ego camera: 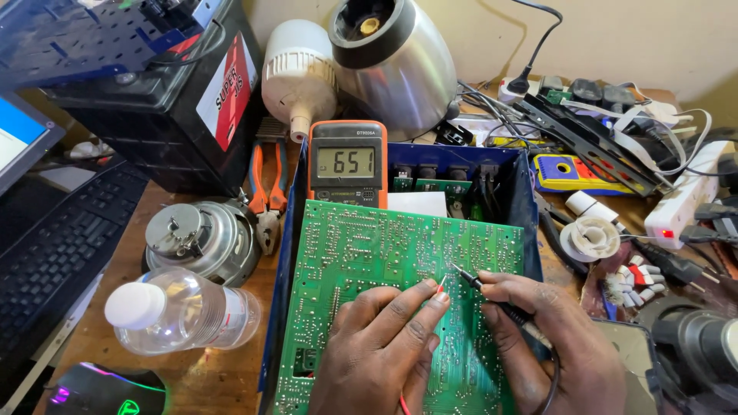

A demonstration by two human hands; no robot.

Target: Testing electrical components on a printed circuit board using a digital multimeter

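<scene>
I'm probing the green board (361, 261); left hand (377, 353) pinches the red probe (441, 286), right hand (553, 346) grips the black probe (480, 284); meter (347, 163) reads; next, I judge, steady tips on neighbouring joints.

Two bare hands, left hand (380, 350), right hand (550, 346); no gloves, no rings, short trimmed nails, no sleeves in view

Both hands low, left hand (377, 346) fingers pinched, right hand (538, 338) curled, fingertips nearly meeting
</scene>
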